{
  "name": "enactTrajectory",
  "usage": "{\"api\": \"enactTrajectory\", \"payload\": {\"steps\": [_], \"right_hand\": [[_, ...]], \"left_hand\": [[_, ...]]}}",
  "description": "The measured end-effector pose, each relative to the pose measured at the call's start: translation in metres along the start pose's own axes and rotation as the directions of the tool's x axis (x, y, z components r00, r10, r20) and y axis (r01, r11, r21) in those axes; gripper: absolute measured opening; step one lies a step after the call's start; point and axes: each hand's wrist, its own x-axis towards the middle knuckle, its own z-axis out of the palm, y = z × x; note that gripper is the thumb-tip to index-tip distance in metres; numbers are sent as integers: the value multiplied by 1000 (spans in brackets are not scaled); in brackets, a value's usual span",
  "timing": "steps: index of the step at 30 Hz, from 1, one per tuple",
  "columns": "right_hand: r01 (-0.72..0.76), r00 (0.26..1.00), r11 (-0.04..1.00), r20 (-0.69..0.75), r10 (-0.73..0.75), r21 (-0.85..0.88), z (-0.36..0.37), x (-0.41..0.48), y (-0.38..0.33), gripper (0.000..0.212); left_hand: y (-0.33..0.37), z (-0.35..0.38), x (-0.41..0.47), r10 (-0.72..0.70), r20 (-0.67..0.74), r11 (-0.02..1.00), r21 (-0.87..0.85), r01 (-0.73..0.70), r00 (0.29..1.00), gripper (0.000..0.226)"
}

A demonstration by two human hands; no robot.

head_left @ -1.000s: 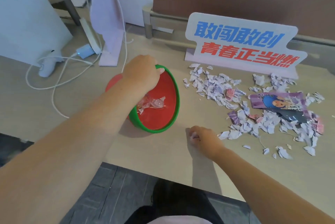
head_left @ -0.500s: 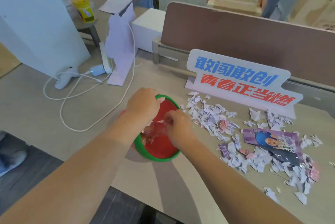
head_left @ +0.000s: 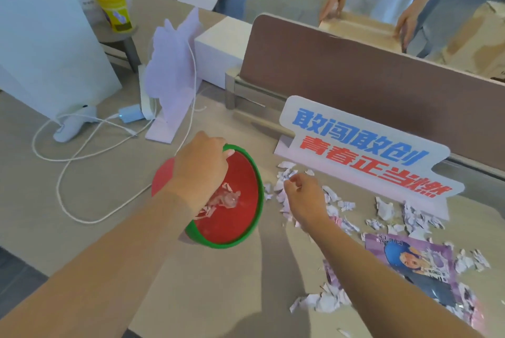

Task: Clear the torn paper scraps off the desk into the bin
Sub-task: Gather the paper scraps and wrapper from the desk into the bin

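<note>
Holding the round red plastic bin with a green rim [head_left: 232, 228] at centre frame, the left hand [head_left: 200, 171] has its fingers curled over the far edge, tilting the mouth rightward. Inside lie a crumpled clear wrapper [head_left: 225, 198] and a few scraps. Just right of it, the right hand [head_left: 304, 195] pinches fingertips together on a white piece among the torn white and lilac paper scraps [head_left: 336, 206], which are strewn across the beige desk [head_left: 109, 173] toward lower right. Gathering looks barely begun; next calls for carrying that pinch over the rim and releasing.

The 1 head view looks forward and down (close, wide-angle) over the desk [head_left: 114, 179].
</note>
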Motion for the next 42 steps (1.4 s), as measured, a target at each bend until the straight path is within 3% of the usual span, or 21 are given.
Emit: {"api": "enactTrajectory", "payload": {"steps": [7, 9, 11, 13, 16, 19, 23, 25, 27, 30, 32, 34, 36, 38, 42], "right_hand": [[51, 985, 953, 170, 1, -300, 34, 99, 4, 57], [74, 972, 908, 232, 27, -413, 59, 103, 13, 73], [173, 966, 834, 257, -39, -523, 79, 85, 29, 82], [247, 964, 811, 222, -148, -530, 85, 61, 45, 75], [290, 957, 844, 112, -269, -450, 84, 52, 68, 39], [363, 932, 804, 200, -303, -470, 75, 51, 74, 33], [367, 919, 810, 312, -240, -457, 59, 51, 54, 25], [231, 945, 916, 301, -131, -327, 51, 50, 35, 15], [33, 983, 995, 186, -15, -95, 39, 37, 12, 10], [35, 999, 977, 9, -38, 209, 23, -4, -33, 21], [-5, 999, 862, 44, -20, 507, 23, -27, -63, 26], [-199, 980, 614, 173, 101, 764, 32, -34, -86, 32], [-374, 925, 472, 282, 255, 798, 47, -35, -95, 32], [-477, 874, 453, 354, 332, 754, 58, -39, -98, 28], [-479, 874, 479, 451, 182, 735, 55, -53, -108, 46]], "left_hand": [[-3, -1, 42, -146, 31, 989, -34, 147, 989, 32], [-4, 1, 51, -193, -7, 979, -71, 192, 981, 31], [-3, 4, 52, -227, -5, 970, -92, 225, 974, 31], [-2, 7, 50, -235, 1, 968, -94, 234, 972, 29], [2, 10, 45, -230, 7, 968, -98, 230, 973, 28], [6, 11, 37, -242, 30, 963, -116, 244, 970, 27], [6, 12, 22, -225, 49, 969, -89, 228, 973, 27], [5, 10, 15, -221, 48, 971, -87, 225, 974, 28], [4, 7, 10, -231, 60, 968, -82, 236, 971, 29], [1, 2, 0, -240, 92, 965, -85, 248, 966, 28], [0, 0, -7, -205, 83, 972, -103, 213, 975, 30], [-1, -3, -14, -182, 69, 975, -115, 189, 981, 30], [-4, -7, -19, -181, 61, 971, -148, 188, 982, 30], [-10, -11, -22, -180, 56, 967, -172, 187, 982, 32], [-21, -19, -24, -179, 55, 958, -218, 187, 982, 33]]}}
